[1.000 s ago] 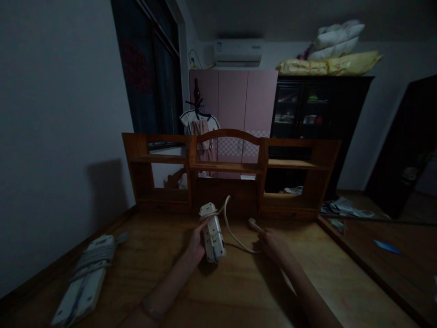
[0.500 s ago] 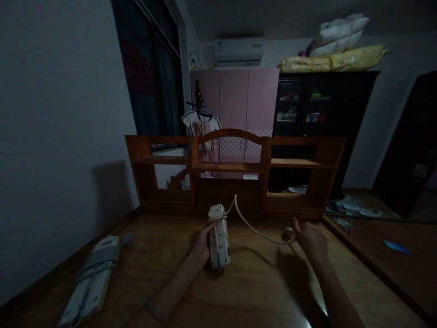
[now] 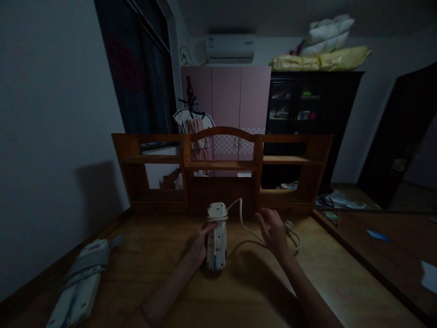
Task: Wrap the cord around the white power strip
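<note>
My left hand [image 3: 200,246] grips a white power strip [image 3: 218,248] by its left side, thumb across the front. The strip stands tilted above the wooden desk, and a few turns of its pale power cord [image 3: 218,218] circle its upper end. From there the cord rises, bends down and passes under my right hand [image 3: 274,230], whose fingers are curled loosely around it; the exact grip is partly hidden. Beyond that hand the cord loops out to the right, near the plug [image 3: 288,225]. At left lies a second power strip [image 3: 80,291], wound with a grey cord [image 3: 89,263].
A wooden shelf unit [image 3: 223,165] stands along the back of the desk [image 3: 177,287]. The wall [image 3: 58,136] borders the left side. On the right, a raised wooden edge [image 3: 355,257] separates off a lower brown surface with a blue card [image 3: 378,235] and a white paper [image 3: 429,275].
My right hand has moved left toward the strip. The cord between them has gone slacker, and a loop now shows to the right of that hand. My view has turned slightly right.
</note>
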`<state>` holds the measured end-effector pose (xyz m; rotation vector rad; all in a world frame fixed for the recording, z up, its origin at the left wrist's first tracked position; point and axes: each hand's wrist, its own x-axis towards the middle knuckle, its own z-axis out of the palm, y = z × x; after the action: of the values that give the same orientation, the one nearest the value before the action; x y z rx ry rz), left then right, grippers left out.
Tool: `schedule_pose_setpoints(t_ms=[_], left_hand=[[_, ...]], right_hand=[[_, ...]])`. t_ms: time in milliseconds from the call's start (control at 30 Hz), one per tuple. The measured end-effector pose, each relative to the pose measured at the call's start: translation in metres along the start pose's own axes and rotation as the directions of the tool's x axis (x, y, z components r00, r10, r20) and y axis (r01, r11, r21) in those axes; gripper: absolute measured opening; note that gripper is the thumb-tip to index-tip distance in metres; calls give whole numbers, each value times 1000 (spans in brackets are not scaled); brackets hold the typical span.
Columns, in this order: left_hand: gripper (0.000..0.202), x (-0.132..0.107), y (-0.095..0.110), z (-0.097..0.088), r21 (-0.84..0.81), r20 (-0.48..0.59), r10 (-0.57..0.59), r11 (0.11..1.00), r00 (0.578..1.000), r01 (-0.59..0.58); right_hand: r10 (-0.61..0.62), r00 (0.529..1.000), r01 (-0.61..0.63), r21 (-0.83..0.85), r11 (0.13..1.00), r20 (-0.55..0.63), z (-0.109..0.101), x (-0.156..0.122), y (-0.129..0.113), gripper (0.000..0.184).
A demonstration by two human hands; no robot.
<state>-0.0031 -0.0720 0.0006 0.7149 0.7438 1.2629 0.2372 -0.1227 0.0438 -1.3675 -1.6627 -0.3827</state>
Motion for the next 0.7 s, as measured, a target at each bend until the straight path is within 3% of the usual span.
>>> schedule_pose_setpoints(t_ms=[67, 133, 233, 300, 433, 533, 633, 700], left_hand=[[43, -1, -2, 2, 40, 14, 81, 996, 997, -81], [47, -3, -2, 6, 72, 76, 128, 988, 989, -133], [50, -8, 2, 14, 116, 182, 168, 975, 969, -191], [50, -11, 4, 16, 137, 217, 182, 967, 959, -214], [42, -11, 5, 15, 112, 256, 158, 975, 954, -191], [37, -11, 5, 10, 100, 212, 77, 990, 974, -100], [33, -14, 9, 5, 75, 177, -3, 997, 984, -11], [33, -17, 13, 3, 63, 215, -70, 996, 974, 57]], right_hand=[[-87, 994, 92, 74, 993, -69, 0, -1, -29, 42], [-196, 978, 198, 21, 980, -71, 0, -2, -49, 53], [-370, 928, 371, -112, 922, 31, 2, -3, -58, 57], [-396, 914, 406, -179, 896, 90, 4, -1, -56, 62], [-253, 964, 267, -265, 927, 85, 8, 3, -44, 68], [-167, 985, 174, -293, 940, 49, 5, 5, -33, 73], [-104, 994, 87, -326, 941, -34, -4, 8, -20, 75], [-92, 990, 55, -317, 947, -103, -10, 10, -9, 72]])
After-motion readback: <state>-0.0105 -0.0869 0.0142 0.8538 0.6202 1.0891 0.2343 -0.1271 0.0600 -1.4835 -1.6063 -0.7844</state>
